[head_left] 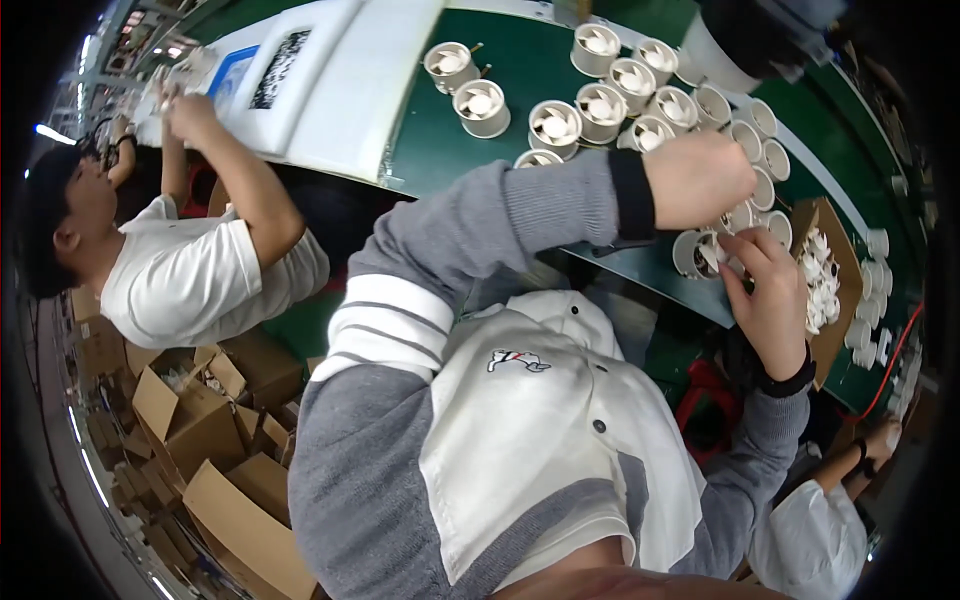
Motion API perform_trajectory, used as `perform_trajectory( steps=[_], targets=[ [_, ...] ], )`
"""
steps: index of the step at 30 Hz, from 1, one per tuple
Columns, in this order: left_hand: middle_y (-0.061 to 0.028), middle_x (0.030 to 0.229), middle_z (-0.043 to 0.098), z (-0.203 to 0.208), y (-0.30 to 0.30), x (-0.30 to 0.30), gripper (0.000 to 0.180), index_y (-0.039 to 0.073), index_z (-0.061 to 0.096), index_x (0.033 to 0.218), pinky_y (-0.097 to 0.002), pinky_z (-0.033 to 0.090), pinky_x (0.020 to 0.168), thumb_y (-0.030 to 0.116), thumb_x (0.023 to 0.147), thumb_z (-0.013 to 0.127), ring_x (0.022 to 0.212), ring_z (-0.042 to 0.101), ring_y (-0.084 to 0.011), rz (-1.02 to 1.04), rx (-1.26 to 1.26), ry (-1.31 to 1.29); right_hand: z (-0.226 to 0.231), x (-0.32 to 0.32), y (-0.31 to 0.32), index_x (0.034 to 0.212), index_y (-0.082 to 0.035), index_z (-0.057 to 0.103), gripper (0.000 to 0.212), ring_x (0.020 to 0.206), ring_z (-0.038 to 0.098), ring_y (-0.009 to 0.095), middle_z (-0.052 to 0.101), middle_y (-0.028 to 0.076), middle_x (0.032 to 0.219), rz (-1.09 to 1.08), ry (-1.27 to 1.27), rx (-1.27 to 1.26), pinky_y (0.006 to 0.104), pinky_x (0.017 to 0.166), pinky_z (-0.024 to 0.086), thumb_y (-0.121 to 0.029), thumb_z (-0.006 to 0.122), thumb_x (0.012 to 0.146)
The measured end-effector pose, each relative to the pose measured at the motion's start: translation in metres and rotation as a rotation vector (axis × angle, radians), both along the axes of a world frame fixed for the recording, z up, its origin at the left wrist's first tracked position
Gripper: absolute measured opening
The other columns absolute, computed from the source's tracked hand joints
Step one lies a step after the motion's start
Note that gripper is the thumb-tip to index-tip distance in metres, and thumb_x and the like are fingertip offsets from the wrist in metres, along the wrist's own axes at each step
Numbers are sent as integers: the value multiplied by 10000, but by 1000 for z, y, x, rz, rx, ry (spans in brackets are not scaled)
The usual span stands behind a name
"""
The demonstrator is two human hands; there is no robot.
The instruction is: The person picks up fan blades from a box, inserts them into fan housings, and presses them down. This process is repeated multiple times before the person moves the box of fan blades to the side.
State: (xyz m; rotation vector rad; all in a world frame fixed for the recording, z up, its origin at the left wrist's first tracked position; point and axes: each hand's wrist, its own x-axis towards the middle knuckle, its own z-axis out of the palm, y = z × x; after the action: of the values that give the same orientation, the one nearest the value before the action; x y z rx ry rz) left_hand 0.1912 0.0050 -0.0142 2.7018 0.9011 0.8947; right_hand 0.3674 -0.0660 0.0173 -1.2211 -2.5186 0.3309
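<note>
My left hand reaches across from the left, with its fingers curled under. What they hold, if anything, is hidden by the back of the hand. Below it, close to the table's near edge, stands a short white round fan housing. My right hand is at its right side, thumb and forefinger closing around a white fan wheel at the housing's opening. Behind my left hand stand several similar housings, many with white bladed wheels inside, such as one fan.
At my right, an open cardboard box holds many loose white fan wheels. More white housings stand beyond it, near a red cable. White foam sheets lie at the left of the green table. A co-worker sits at left.
</note>
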Motion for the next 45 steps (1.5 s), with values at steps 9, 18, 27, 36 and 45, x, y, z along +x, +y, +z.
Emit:
perform_trajectory(
  steps=[9, 18, 27, 36, 45],
  targets=[
    [-201, 638, 597, -9, 22, 13, 85, -22, 614, 602, -388, 514, 585, 60, 623, 609, 629, 624, -338, -79, 1, 88, -2, -4, 13, 882, -20, 641, 221, 732, 585, 325, 584, 124, 846, 53, -173, -112, 396, 650, 464, 4, 643, 663],
    [-210, 661, 577, -7, 47, 9, 105, -34, 593, 671, -413, 493, 617, 60, 631, 617, 668, 598, -364, -129, -97, 151, -28, 17, 43, 881, -36, 651, 214, 756, 589, 322, 579, 123, 819, 51, -173, -99, 407, 659, 468, -41, 656, 667],
    [-207, 666, 580, -13, 58, 23, 100, -37, 600, 683, -406, 495, 613, 48, 631, 615, 661, 598, -364, -221, -102, 302, -41, 26, 49, 854, -30, 651, 177, 740, 596, 308, 574, 127, 800, 70, -236, -60, 403, 650, 477, -63, 666, 681],
    [-182, 688, 610, -29, 71, 35, 67, -26, 617, 698, -397, 507, 600, 23, 659, 594, 689, 624, -334, -251, -17, 472, -63, 32, 59, 803, -26, 645, 113, 695, 600, 297, 566, 116, 770, 89, -254, -20, 386, 624, 482, -71, 648, 699],
    [-176, 693, 608, -37, 61, 39, 79, -11, 627, 716, -391, 507, 599, 51, 688, 586, 683, 621, -332, -168, -41, 424, -72, 32, 64, 749, -34, 640, 65, 684, 604, 273, 561, 108, 753, 78, -236, 38, 370, 591, 479, -74, 605, 713]
  ],
)
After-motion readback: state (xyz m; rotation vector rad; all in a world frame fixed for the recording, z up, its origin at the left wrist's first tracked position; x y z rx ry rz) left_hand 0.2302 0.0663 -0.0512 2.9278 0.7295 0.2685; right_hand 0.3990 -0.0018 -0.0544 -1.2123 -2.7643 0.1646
